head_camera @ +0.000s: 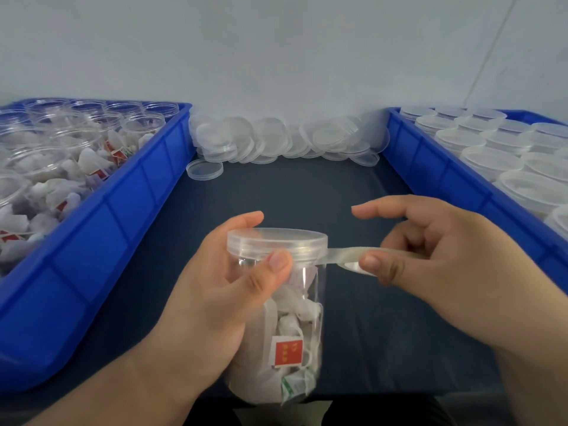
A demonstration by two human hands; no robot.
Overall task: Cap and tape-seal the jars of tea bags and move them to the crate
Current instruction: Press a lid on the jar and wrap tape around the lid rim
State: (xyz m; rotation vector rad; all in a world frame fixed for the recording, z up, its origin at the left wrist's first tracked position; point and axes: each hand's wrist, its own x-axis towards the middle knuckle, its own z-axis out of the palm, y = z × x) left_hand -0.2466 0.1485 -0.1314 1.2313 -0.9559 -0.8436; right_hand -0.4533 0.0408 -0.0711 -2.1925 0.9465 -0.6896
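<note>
A clear plastic jar full of white tea bags with red tags stands low in the middle, and a clear lid sits on its top. My left hand grips the jar just under the lid, thumb pressed on the rim. A strip of clear tape runs from the lid's right edge to my right hand, which pinches the tape; the roll itself is hidden in that hand.
A blue crate on the left holds several open jars of tea bags. A blue crate on the right holds several capped jars. Loose clear lids are piled at the back of the dark table against the wall.
</note>
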